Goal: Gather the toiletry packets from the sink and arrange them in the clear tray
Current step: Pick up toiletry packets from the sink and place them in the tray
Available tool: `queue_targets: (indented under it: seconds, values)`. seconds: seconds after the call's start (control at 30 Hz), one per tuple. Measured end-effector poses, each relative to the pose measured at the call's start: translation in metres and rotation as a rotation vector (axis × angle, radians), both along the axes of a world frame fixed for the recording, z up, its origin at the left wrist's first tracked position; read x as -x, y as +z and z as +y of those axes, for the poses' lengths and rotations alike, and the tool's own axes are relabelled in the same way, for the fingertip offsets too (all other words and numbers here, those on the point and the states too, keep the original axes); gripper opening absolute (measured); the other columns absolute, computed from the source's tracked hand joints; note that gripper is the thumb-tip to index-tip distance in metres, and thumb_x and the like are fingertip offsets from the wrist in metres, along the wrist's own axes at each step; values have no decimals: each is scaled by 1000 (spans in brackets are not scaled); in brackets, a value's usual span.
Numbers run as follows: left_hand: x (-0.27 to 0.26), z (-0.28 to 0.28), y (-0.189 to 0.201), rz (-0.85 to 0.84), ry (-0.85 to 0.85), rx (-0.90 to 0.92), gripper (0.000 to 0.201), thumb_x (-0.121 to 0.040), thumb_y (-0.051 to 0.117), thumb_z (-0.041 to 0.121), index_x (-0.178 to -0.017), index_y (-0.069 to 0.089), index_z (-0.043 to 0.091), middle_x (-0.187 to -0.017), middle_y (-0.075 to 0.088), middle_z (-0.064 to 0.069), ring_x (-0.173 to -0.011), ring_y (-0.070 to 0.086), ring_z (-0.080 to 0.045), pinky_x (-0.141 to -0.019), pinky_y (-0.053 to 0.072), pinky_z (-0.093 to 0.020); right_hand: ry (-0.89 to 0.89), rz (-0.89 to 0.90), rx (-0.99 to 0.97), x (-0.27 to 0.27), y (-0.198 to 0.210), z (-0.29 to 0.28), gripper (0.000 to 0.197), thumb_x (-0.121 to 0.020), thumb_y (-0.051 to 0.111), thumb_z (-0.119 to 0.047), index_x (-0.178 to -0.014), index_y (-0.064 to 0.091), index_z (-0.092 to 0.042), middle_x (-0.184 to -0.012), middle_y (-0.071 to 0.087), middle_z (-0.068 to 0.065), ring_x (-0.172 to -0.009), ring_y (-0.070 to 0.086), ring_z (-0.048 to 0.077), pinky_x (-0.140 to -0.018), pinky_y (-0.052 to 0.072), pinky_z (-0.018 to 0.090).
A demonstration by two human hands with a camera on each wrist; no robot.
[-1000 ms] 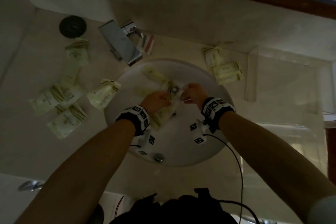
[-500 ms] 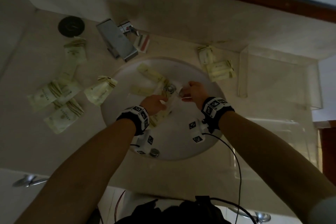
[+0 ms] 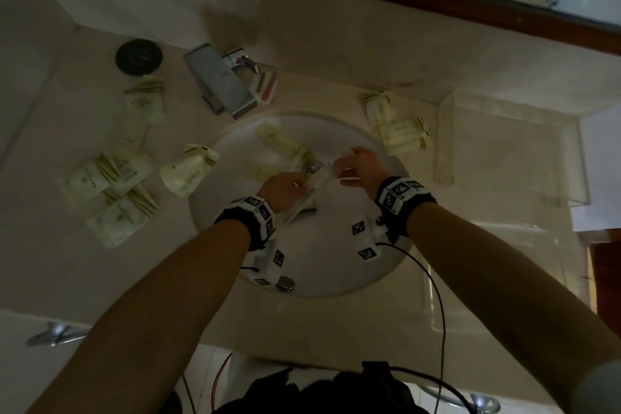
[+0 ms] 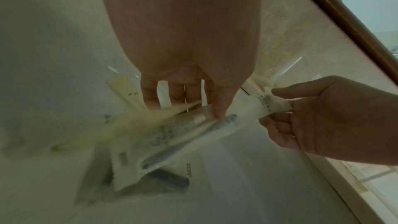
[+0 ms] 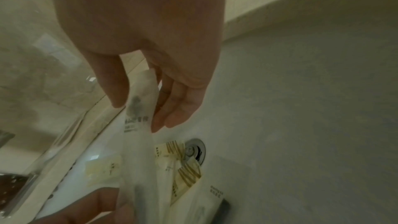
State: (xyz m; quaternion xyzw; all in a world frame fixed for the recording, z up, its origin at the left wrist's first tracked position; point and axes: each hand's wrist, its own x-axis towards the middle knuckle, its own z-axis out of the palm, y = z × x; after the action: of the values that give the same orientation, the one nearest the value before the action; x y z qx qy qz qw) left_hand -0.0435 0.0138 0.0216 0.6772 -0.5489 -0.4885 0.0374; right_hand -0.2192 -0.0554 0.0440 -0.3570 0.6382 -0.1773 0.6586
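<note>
Both hands are down in the white sink (image 3: pixel 336 265), over the drain (image 5: pixel 194 151). A long white packet (image 3: pixel 319 178) with grey print stretches between them. My left hand (image 3: pixel 295 183) grips its near end together with a yellowish packet (image 4: pixel 120 129). My right hand (image 3: pixel 342 171) pinches the far end (image 5: pixel 140 105) between thumb and fingers. More cream packets (image 3: pixel 282 144) with gold stripes lie in the basin by the drain. The clear tray (image 3: pixel 444 144) stands on the counter to the right of the sink.
Several packets (image 3: pixel 111 178) lie on the counter at left, one (image 3: pixel 188 168) on the sink's rim, two (image 3: pixel 396 124) beside the tray. A chrome faucet (image 3: pixel 221 84), a black disc (image 3: pixel 138 56) and a small card (image 3: pixel 265 86) stand behind. A dark flat item (image 4: pixel 168 181) lies in the basin.
Both hands have stayed over the drain. The white packet has come up off the basin and is now drawn out between them.
</note>
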Motion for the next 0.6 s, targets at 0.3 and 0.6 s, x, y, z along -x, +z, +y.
queue_targets:
  seconds: [0.3,0.6]
  values:
    - [-17,8,-3,-36,-2,-58,34,-92,58,35,-122,59,17,-130,55,-9,-115,54,-28,-97,42,-33,-7,120,17,-15,-14,11,17,-92,55,-3,-108,52,-6,-76,61,6,-65,60,19,-61,53,30]
    - [-27,6,-4,-63,48,-101,35,-88,63,25,-121,62,14,-135,54,-9,-121,52,-29,-101,43,-35,-21,172,46,-14,-7,14,15,-93,53,-1,-106,49,-7,-88,56,11,-67,54,18,-53,49,25]
